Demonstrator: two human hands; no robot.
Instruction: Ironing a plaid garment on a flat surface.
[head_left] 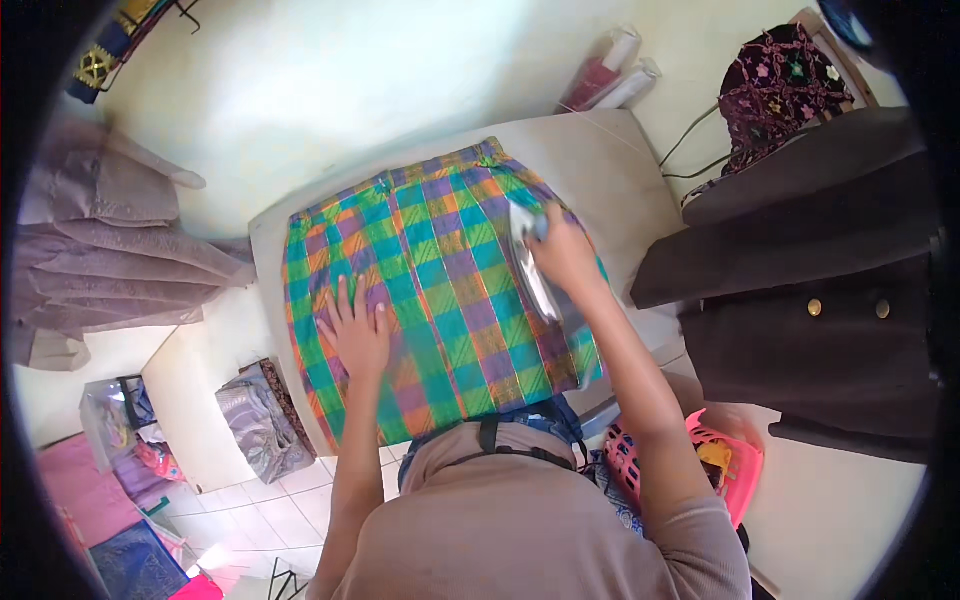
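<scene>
A plaid skirt [440, 270] in green, orange and purple lies spread over a pale ironing table [600, 160], its gathered waistband at the far edge. My right hand [562, 250] is wrapped round the handle of a clothes iron [533, 275], which rests on the right part of the skirt with its tip toward me or away, I cannot tell which. On the left part of the cloth my left hand [358, 325] lies flat with its fingers spread. The skirt's near edge reaches my waist.
At right a dark jacket [800, 290] with gold buttons hangs close to the table. Below it stands a pink basket [740, 465]. Greyish garments [120, 240] hang at left, above folded cloth [265, 420]. Rolls [610, 75] lean by the wall.
</scene>
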